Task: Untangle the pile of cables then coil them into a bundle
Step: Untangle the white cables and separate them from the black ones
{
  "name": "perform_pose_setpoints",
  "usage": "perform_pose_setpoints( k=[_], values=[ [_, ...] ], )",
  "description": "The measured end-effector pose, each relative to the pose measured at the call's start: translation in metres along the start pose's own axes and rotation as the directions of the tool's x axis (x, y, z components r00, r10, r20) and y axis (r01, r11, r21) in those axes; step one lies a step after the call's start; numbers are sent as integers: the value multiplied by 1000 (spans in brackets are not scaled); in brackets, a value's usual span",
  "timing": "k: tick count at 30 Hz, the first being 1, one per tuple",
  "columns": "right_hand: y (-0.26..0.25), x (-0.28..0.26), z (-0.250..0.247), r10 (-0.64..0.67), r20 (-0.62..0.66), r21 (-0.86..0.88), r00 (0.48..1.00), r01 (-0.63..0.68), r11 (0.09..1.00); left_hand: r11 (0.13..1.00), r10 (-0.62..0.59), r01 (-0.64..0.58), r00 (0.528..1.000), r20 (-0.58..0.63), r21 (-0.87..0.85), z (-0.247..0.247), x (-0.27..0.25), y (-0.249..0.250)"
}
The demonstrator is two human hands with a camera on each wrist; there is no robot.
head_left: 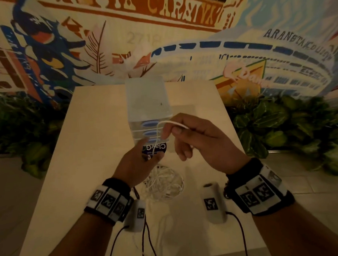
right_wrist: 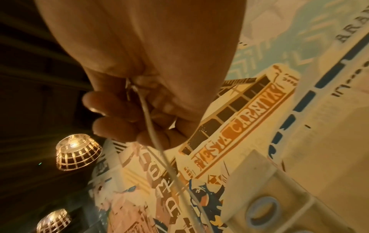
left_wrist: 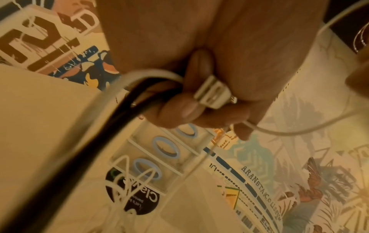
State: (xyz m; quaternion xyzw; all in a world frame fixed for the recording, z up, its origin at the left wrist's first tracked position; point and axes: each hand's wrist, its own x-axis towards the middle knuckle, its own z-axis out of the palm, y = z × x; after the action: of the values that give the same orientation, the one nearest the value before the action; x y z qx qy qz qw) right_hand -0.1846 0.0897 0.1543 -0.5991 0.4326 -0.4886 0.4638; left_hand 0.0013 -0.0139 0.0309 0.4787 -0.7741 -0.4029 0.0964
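White, thin and limp, the cable (head_left: 165,126) looks light and slippery, so I'd hold near its plug (left_wrist: 214,93), which my left grip (head_left: 136,164) clamps while my right grip (head_left: 191,134) pinches a strand above the pile (head_left: 162,183) at the table's (head_left: 84,151) six o'clock.

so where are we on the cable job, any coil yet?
Early. Done: one white cable is partly lifted out, its plug held in the left hand. In hand: the right hand pinches that cable and holds it above the table. Left: most of the white tangle lies knotted on the table, and no coil or bundle is visible.
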Motion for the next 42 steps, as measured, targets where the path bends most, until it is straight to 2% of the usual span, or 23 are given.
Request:
perform_pose_setpoints(
  k=[3, 5, 6, 8, 10, 12, 13, 15, 16, 17, 18, 19, 20, 22, 24, 28, 30, 32, 34, 37, 39, 41, 42],
  values=[
    [0, -4, 4, -3, 87, 22, 996, 1, 1000, 999, 24, -24, 1000, 5, 43, 2, 10, 12],
    [16, -8, -1, 32, 102, 157, 994, -48, 986, 1000, 22, -23, 998, -55, -17, -4, 10, 18],
    [26, -11, -5, 102, 86, 270, 991, -122, 955, 996, 23, -30, 997, -78, -88, -8, 8, 22],
    [53, -17, -14, 279, 46, 549, 959, -258, 795, 973, 48, -69, 994, -97, -220, -16, 4, 24],
    [81, -25, -19, 393, 9, 741, 920, -270, 615, 955, 95, -114, 992, -84, -273, -25, -4, 31],
    [107, -27, -19, 490, -48, 816, 870, -249, 522, 936, 155, -168, 986, -67, -308, -31, -11, 39],
    [117, -25, -17, 549, -82, 810, 832, -265, 522, 924, 185, -195, 981, -62, -329, -34, -14, 44],
    [136, -13, -10, 621, -159, 700, 767, -356, 619, 896, 242, -247, 968, -61, -369, -38, -19, 54],
    [144, -7, -6, 597, -172, 570, 784, -415, 709, 883, 267, -272, 961, -67, -382, -39, -20, 58],
    [149, -1, -2, 536, -158, 365, 829, -456, 812, 869, 291, -297, 954, -77, -395, -41, -21, 62],
    [151, 5, 2, 460, -112, 90, 881, -452, 887, 853, 310, -321, 946, -94, -412, -43, -23, 65],
    [151, 9, 6, 413, -43, -185, 910, -413, 892, 835, 325, -344, 938, -118, -430, -45, -24, 68],
    [151, 12, 9, 402, 13, -388, 915, -366, 846, 816, 337, -365, 931, -145, -448, -48, -25, 70],
    [154, 16, 8, 406, 55, -576, 912, -303, 759, 787, 341, -397, 918, -203, -472, -55, -26, 75],
    [161, 14, 5, 436, 16, -602, 900, -340, 723, 769, 329, -420, 906, -266, -482, -64, -28, 78],
    [166, 8, -9, 445, -133, -492, 885, -449, 746, 776, 287, -433, 890, -354, -459, -80, -32, 77],
    [167, 5, -18, 462, -202, -351, 864, -504, 789, 808, 252, -402, 897, -364, -431, -82, -30, 68],
    [169, -2, -31, 520, -293, -154, 802, -576, 803, 856, 209, -346, 912, -354, -385, -81, -26, 54],
    [170, -16, -46, 552, -355, -88, 755, -614, 784, 933, 166, -252, 934, -315, -257, -80, -21, 35],
    [170, -49, -66, 479, -358, -275, 801, -581, 766, 997, 78, -77, 975, -209, 14, -75, -16, 8],
    [174, -71, -73, 487, -372, -273, 790, -594, 757, 997, 25, -17, 995, -97, 82, -69, -17, 1],
    [186, -92, -79, 505, -454, -241, 734, -647, 724, 997, 19, -18, 1000, -4, 81, -63, -21, 1],
    [193, -102, -82, 520, -515, -187, 682, -681, 708, 996, 31, -33, 999, 25, 78, -62, -23, 2]
  ],
)
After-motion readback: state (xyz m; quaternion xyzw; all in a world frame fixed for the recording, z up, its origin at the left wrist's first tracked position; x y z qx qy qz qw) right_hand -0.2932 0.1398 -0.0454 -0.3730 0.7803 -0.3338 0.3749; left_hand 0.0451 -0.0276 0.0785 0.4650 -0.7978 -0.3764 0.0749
